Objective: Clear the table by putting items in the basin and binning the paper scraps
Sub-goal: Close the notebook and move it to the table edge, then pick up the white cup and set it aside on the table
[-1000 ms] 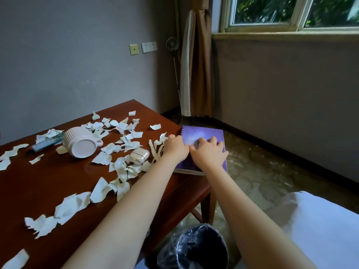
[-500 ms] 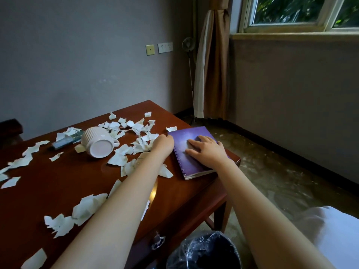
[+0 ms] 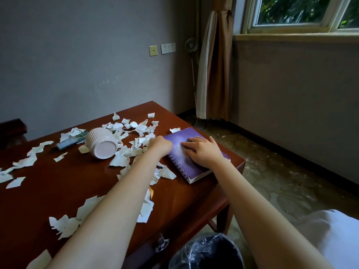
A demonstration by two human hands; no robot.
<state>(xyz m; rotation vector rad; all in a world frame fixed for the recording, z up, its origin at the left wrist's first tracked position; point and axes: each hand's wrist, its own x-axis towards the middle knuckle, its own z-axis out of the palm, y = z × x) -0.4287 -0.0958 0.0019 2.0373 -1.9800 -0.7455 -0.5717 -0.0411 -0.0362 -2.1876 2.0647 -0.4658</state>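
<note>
Both bare forearms are extending forward. The left forearm [image 3: 116, 200] is entering from 7 o'clock and running toward 1 o'clock. The left hand [image 3: 160, 145] is lying knuckles-up, its fingers curled under and out of sight. The right forearm [image 3: 252, 200] is entering from 5 o'clock and running toward 11 o'clock. The right hand [image 3: 204, 152] is lying palm-down with straight fingers [image 3: 189, 146] pointing to 10 o'clock. The hands are sitting near each other, apart.

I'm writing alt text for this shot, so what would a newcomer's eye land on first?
Torn white paper scraps litter the dark red table from its near-left edge to the far side. Among them a ribbed white mug lies on its side, and at the table's right corner a purple spiral notebook sits under the flat right hand.
</note>
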